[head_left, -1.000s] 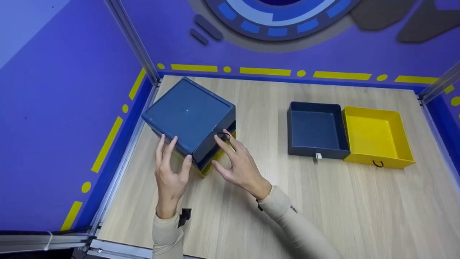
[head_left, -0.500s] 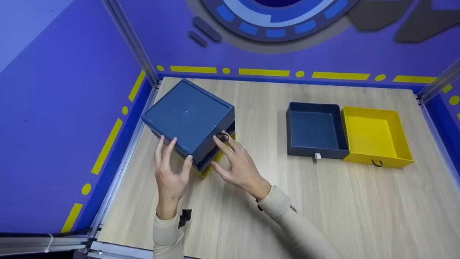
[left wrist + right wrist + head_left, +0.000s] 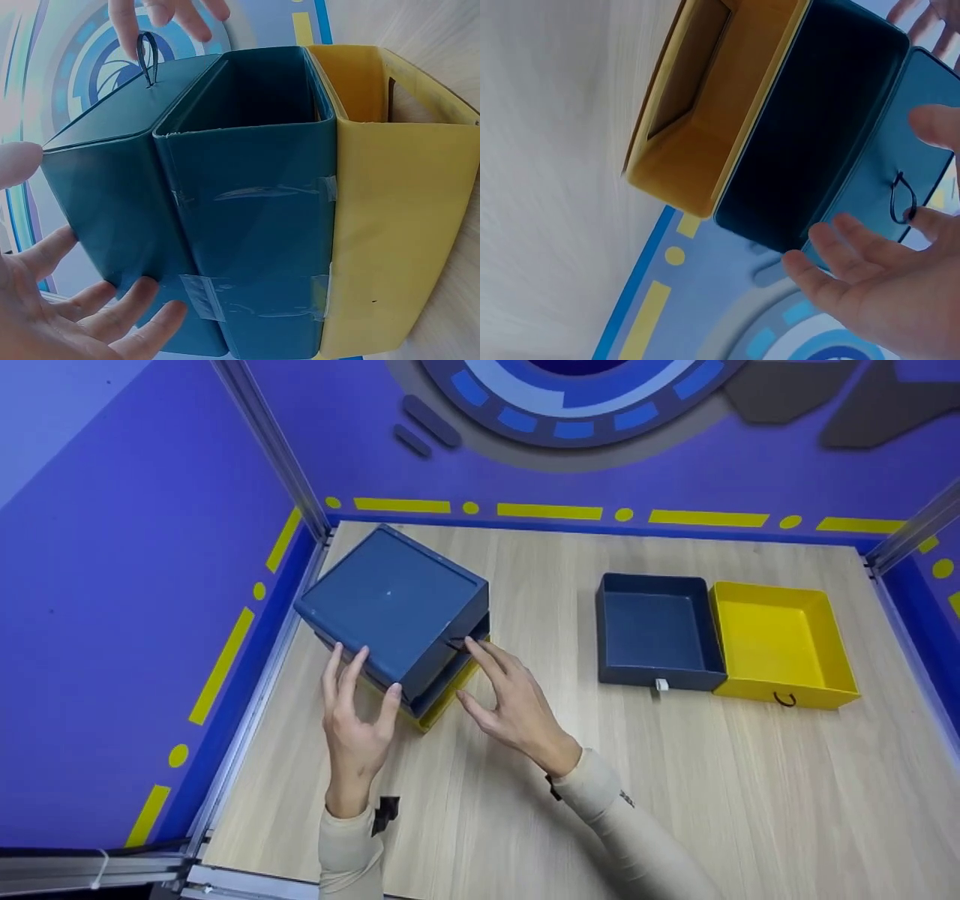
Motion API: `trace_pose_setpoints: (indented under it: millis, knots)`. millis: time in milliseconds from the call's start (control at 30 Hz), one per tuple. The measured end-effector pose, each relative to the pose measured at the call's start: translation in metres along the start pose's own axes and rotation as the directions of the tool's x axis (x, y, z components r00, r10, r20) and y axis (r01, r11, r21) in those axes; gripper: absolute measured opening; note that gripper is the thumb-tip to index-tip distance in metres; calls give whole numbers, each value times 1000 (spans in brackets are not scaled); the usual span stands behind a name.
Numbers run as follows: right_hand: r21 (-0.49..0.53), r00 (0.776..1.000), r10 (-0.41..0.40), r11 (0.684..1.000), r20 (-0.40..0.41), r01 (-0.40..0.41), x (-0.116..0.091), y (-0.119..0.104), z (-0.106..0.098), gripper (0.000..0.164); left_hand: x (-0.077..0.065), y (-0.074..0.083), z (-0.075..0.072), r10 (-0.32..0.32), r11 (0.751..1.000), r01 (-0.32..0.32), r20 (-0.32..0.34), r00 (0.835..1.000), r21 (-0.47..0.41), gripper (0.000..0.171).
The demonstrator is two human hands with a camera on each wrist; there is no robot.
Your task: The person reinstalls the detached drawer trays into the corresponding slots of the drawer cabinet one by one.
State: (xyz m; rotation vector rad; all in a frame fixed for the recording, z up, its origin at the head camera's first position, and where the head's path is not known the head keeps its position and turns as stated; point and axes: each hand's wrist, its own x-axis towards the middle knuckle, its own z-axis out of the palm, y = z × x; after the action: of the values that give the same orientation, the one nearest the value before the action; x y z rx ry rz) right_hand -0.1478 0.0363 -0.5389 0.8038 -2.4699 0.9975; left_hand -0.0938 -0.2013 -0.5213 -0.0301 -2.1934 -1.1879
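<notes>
A three-tier drawer cabinet (image 3: 390, 600) stands turned at an angle on the left of the table. Its top dark blue drawer (image 3: 180, 90) sits in its slot, with a black loop handle (image 3: 902, 199) on the front. Below it, the dark blue middle slot (image 3: 810, 127) and the yellow bottom slot (image 3: 712, 127) gape with no drawers. My left hand (image 3: 358, 735) rests spread fingers and thumb against the cabinet's near-left side and corner. My right hand (image 3: 521, 712) is before the front, fingers loosely extended, the index fingertip right at the loop.
To the right, a dark blue drawer (image 3: 660, 679) with a white pull and a yellow drawer (image 3: 787, 701) with a black loop lie side by side on the wooden table (image 3: 525, 840). Purple panels (image 3: 187, 547) enclose the left and back.
My right hand has drawn slightly back to the right from the drawer front, its thumb farther from the cabinet. The loop handle now looks flatter. My left hand has stayed in place.
</notes>
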Motion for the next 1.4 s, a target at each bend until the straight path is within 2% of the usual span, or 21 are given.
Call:
trace_pose_setpoints:
  millis: [233, 533, 833, 933, 1100, 1233, 1400]
  knots:
    - [3, 998, 50, 999, -30, -50, -9, 11, -13, 73, 0, 0, 1, -7, 1000, 7, 5, 1000, -12, 63]
    - [-28, 978, 209, 977, -7, -209, -23, 31, -31, 70, 1, -1, 0, -8, 1000, 8, 6, 1000, -18, 63]
    - [-66, 953, 277, 956, -124, -287, -29, 58, -60, 65, -1, 0, -2, -25, 1000, 26, 27, 999, -8, 64]
    - [-96, 929, 333, 932, -162, -351, -35, 69, -73, 64, -1, 1, -2, -25, 1000, 25, 34, 999, -5, 65]
    - [-161, 882, 430, 872, -193, -461, -47, 89, -95, 64, -1, 1, -2, -23, 1000, 23, 32, 999, -10, 65]
    - [-217, 854, 466, 831, -230, -512, -56, 105, -105, 63, 0, 0, -2, -23, 1000, 23, 30, 999, -12, 65]
    - [-289, 830, 489, 781, -270, -554, -71, 117, -109, 61, -1, -1, -1, -28, 999, 28, 32, 999, -17, 65]
